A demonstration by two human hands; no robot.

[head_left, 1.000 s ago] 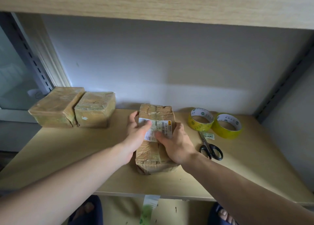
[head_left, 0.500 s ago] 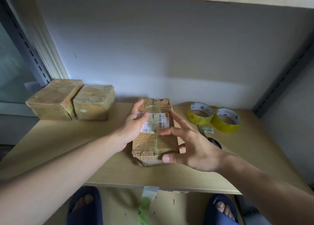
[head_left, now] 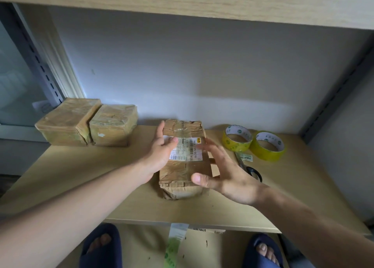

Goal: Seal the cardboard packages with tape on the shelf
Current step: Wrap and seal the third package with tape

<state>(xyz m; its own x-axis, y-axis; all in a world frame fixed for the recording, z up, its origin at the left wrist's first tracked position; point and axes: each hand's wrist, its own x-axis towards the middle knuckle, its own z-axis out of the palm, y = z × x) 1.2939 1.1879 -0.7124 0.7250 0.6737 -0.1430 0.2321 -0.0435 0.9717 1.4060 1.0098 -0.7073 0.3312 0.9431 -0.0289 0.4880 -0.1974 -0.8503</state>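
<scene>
Package (head_left: 183, 160) under work sits mid-shelf, long axis running away from me, brown cardboard wrapped in clear tape with a white barcode label (head_left: 187, 148) across its upper half. Left hand (head_left: 162, 152) rests flat on the package's left flank and top, fingers straight, thumb lying on the label; it steadies and grips nothing. Right hand (head_left: 226, 174) hovers just off the right side, fingers spread wide and blurred with motion, thumb near the front corner; I cannot tell whether any fingertip touches the cardboard. Neither hand holds tape. Two more packages (head_left: 89, 124) stand side by side, touching, at the shelf's (head_left: 81, 182) back left, both glossy with tape, so I judge them finished. Two yellow tape rolls (head_left: 254, 144) lie near each other at the back right, with scissors (head_left: 250, 169) in front of them, partly hidden behind the right hand. My reading: the step in hand is checking or smoothing the wrap on the centre package, not laying a new strip. If a seam is loose, the next move calls for the right hand to reach to the nearer roll while the left keeps the package pinned. Otherwise it gets shifted to join the pair at left. A torn strip (head_left: 177, 241) hangs off the shelf's front edge.
</scene>
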